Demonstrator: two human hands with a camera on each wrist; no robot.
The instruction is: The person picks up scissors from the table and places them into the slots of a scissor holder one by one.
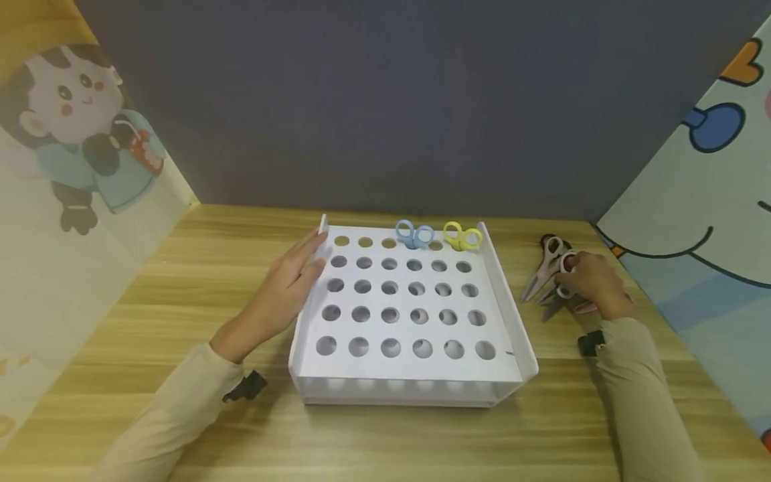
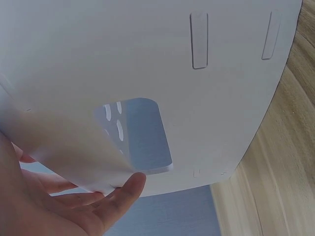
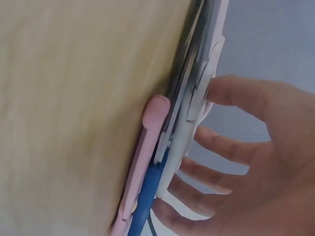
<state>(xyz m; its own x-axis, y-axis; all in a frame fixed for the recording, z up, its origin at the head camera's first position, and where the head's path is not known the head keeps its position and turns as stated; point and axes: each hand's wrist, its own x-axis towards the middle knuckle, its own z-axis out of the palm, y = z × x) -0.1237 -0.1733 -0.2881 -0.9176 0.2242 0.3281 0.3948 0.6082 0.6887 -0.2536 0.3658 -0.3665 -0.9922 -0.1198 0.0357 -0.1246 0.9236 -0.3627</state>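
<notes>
Near, beige sleeves (image 1: 641, 395); beyond, left hand (image 1: 280, 291) loose against white rack (image 1: 406, 369), right hand (image 1: 596, 284) touching white-handled scissors (image 3: 179, 132) at right on surface (image 1: 421, 442), impossible to tell if gripped; if lifted, could drag neighbouring scissors (image 1: 544, 271) through overlap; far row, blue scissors (image 1: 414, 237), yellow scissors (image 1: 462, 239)

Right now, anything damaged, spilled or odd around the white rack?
One thing: a small dark mark on the white rack, in its near right corner. It stands out against the plain top; scratch or stain, can't tell. Nothing looks spilled.
</notes>
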